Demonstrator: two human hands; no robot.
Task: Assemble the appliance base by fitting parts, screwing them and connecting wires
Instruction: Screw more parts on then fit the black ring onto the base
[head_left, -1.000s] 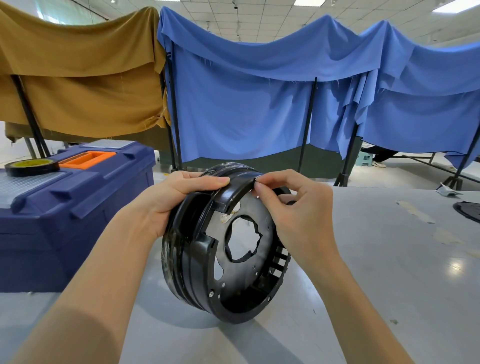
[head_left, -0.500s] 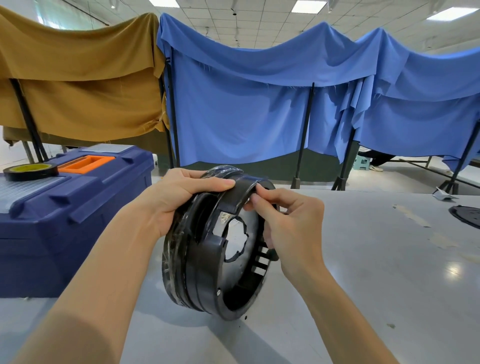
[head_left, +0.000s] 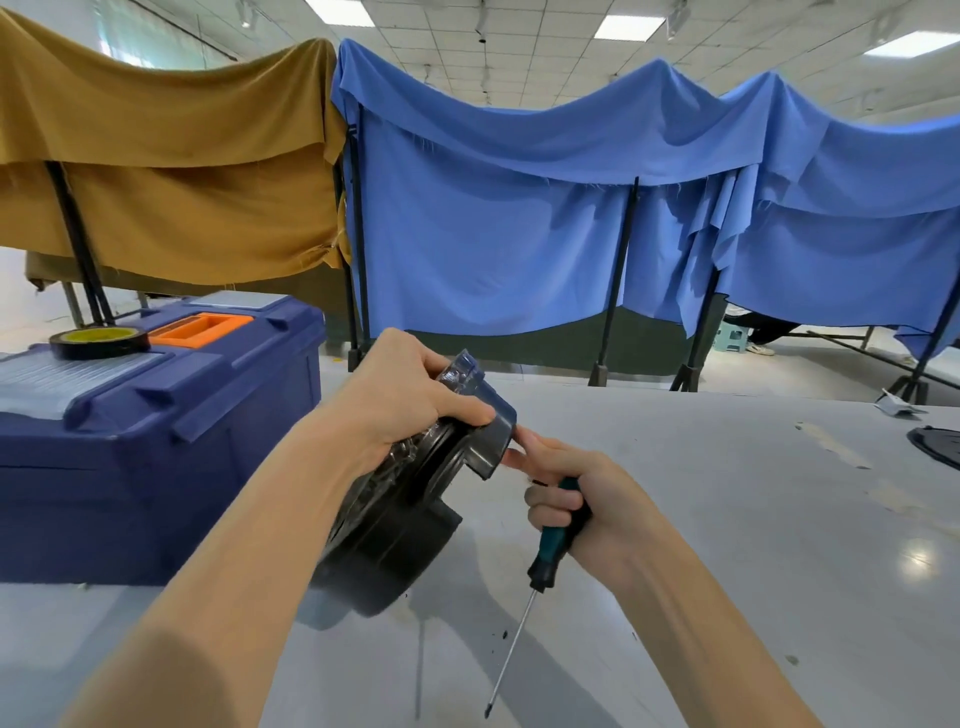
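The black round appliance base stands on edge on the grey table, turned so I see its outer rim. My left hand grips its top, fingers curled over a curved black part seated on the rim. My right hand holds a screwdriver with a green and black handle, shaft pointing down toward me. Its index finger and thumb reach out and touch the curved part's edge. The inside of the base is hidden.
A dark blue toolbox with an orange handle stands left of the base, a roll of black tape on its lid. Another black part lies at the table's far right edge. Blue and ochre cloth screens hang behind the table.
The base has been turned so its open side faces away from me. My right hand now holds a screwdriver, which was not in view before. My left hand stays on the base's top.
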